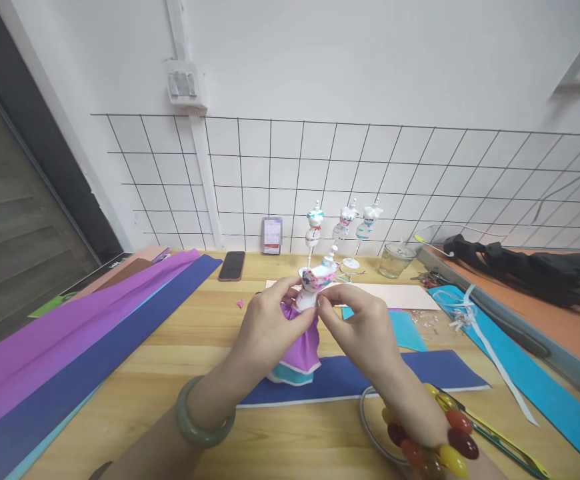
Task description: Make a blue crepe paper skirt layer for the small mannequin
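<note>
A small white doll dress form (306, 300) with a colourful patterned top tilts to the right in front of me. Around its lower part hangs a purple and turquoise skirt (306, 347) with white edging. My left hand (275, 317) is wrapped round the form's waist from the left, thumb across the front. On the other side, my right hand (357, 317) has thumb and forefinger pinched together against the waist. Whatever lies between those right fingertips is too small to make out. Under the skirt and wrists lies a dark blue strip (435, 370) with a white edge.
Several more dress forms (314, 230) stand at the back beside a glass (396, 260). A dark phone (233, 266) lies left of a propped-up phone (271, 236). Long coloured sheets (135, 313) cover the left side. Yellow-green tweezers (507, 437) and white ribbon (500, 373) lie right.
</note>
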